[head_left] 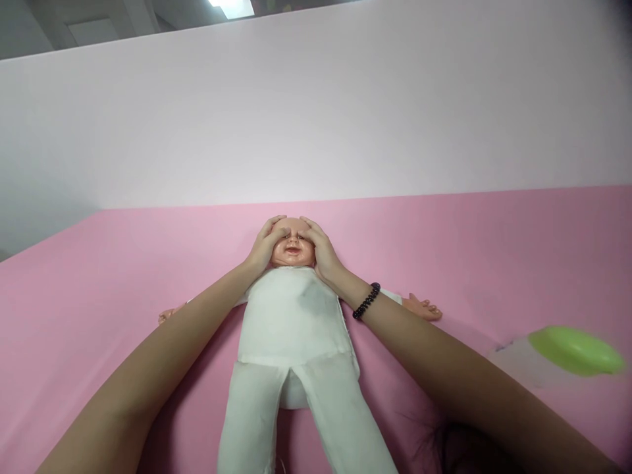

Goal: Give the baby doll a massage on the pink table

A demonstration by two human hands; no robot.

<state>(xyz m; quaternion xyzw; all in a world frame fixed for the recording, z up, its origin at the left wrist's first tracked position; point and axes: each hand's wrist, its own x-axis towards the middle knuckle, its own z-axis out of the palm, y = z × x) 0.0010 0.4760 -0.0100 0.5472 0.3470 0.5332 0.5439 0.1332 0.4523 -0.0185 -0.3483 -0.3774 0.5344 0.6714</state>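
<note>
Doll (295,309) is my landmark: it lies on its back on the pink mat (99,276), dressed in white cloth, legs toward me. My left hand (265,245) and my right hand (318,249) cup the doll's head from either side, fingers spread over its forehead. A dark bead bracelet (366,301) circles my right wrist. A green-capped bottle (567,352) lies right of the doll, well apart.

Both arms stretched forward, left hand (264,245) and right hand (320,250) cupped inward, fingers (272,226) seemingly curled
</note>
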